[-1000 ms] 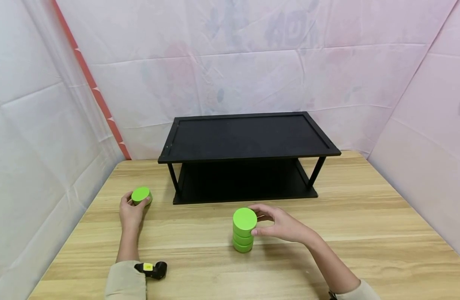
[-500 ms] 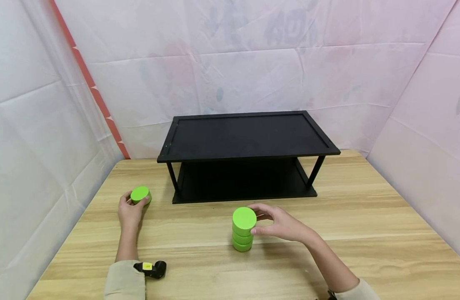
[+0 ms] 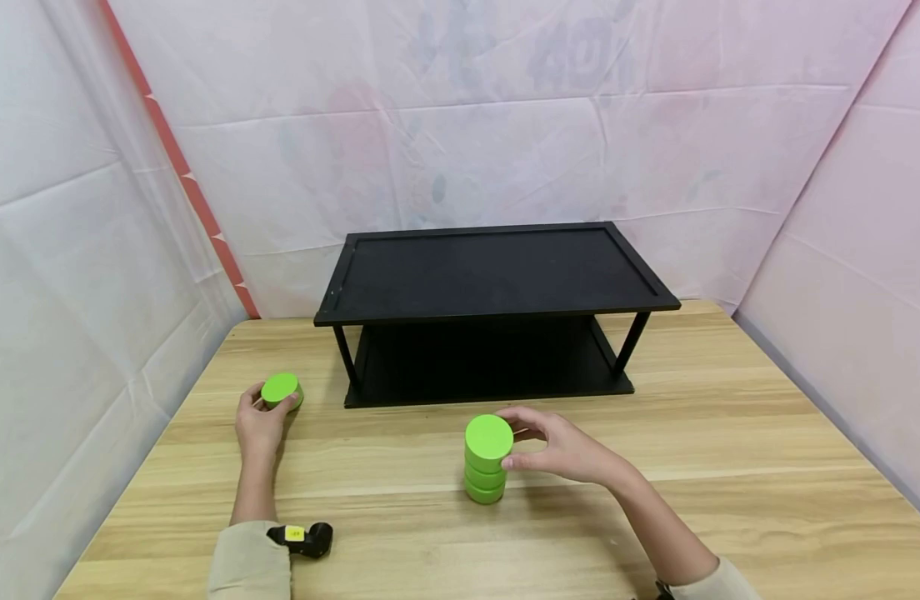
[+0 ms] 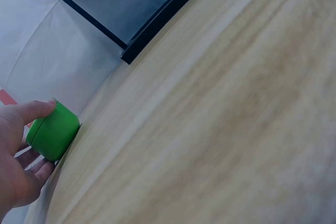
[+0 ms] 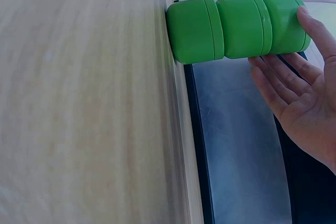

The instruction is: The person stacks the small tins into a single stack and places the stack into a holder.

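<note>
In the head view my left hand (image 3: 261, 425) pinches a small round green lidded container (image 3: 282, 387) on the left of the wooden table. The left wrist view shows this green container (image 4: 54, 134) standing on the wood between thumb and fingers. Front and centre is a stack of three matching green containers (image 3: 486, 471). My right hand (image 3: 563, 450) holds the top one from the right side, thumb in front and fingers behind. In the right wrist view the top container (image 5: 286, 24) sits on the middle one (image 5: 240, 27), and the bottom one (image 5: 193, 31) meets the table.
A black two-tier rack (image 3: 497, 275) stands at the back of the wooden table (image 3: 730, 433), its lower shelf (image 3: 490, 367) close to the table. White cloth (image 3: 460, 150) hangs behind and at both sides. A black strap-mounted camera (image 3: 306, 540) is on the left sleeve.
</note>
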`<state>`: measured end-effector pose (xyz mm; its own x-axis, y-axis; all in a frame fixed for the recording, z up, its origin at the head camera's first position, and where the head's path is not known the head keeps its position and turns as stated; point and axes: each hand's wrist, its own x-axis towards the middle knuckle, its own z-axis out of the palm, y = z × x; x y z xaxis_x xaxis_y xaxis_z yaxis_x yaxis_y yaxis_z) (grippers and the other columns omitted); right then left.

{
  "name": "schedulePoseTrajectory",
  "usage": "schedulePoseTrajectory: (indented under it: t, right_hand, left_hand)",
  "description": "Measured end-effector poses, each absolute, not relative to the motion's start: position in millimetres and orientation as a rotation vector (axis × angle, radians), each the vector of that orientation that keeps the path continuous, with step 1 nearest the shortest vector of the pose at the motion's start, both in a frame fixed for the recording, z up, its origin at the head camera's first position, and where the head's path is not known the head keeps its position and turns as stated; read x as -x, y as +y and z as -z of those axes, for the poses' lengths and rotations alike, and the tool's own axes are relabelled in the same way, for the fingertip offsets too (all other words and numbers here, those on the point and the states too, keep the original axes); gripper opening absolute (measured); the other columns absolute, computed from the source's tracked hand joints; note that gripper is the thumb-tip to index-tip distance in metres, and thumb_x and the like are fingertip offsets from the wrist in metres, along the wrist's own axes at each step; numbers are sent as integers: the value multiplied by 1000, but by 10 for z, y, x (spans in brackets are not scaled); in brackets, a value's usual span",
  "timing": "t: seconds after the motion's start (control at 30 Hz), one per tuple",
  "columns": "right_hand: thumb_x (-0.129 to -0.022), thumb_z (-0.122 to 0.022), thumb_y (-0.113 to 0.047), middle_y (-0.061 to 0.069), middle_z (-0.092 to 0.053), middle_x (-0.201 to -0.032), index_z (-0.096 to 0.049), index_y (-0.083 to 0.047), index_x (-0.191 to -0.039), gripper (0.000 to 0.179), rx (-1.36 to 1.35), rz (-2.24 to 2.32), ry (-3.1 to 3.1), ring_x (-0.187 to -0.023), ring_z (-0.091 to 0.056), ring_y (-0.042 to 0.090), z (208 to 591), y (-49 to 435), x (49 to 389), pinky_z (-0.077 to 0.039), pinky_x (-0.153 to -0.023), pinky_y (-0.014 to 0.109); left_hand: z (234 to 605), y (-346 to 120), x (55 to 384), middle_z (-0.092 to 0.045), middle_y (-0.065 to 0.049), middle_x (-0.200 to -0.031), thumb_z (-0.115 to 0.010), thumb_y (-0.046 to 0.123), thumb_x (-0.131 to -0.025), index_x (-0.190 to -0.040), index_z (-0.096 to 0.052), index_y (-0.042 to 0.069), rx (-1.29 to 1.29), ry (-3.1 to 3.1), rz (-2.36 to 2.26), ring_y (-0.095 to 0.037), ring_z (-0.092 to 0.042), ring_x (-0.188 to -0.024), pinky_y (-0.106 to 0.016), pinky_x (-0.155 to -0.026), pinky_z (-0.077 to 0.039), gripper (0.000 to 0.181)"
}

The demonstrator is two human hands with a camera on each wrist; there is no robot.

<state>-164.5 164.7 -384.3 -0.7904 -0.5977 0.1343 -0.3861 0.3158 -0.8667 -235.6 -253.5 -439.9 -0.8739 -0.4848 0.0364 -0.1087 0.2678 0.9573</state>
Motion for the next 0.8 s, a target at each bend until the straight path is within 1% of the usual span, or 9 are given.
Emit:
schedulePoseTrajectory:
  t: [0.4,0.57,0.8]
  right_hand:
    - [-82,-71,-22,3,-55,-118,-50,-6,-127,52,902,1478,2360,-107,-53,21,3844,1649,1638,-43,-91,38]
    - [-82,-71,-21,3,-55,-118,-50,-6,-127,52,912,1495,2340,-108,-53,22,3855,1650,1630,-43,-91,40]
    - [-82,-71,-21,4,-55,-118,-50,-6,-127,52,926,1496,2342,-108,-52,23,3846,1650,1633,-43,-91,40]
  left_hand:
    - [4396,-2544,2339,-29,-23,-141,-66,10,-85,-140,-27,-2,-542,-2239,1656,-36,-31,-127,-42,-103,-29,69]
    - [4378,-2536,2316,-30,-25,-140,-66,9,-84,-140,-27,-4,-542,-2243,1647,-37,-33,-126,-42,-102,-30,69]
    - [4351,-2540,2299,-32,-27,-138,-67,9,-83,-139,-28,-4,-535,-2242,1651,-38,-34,-125,-42,-101,-32,69]
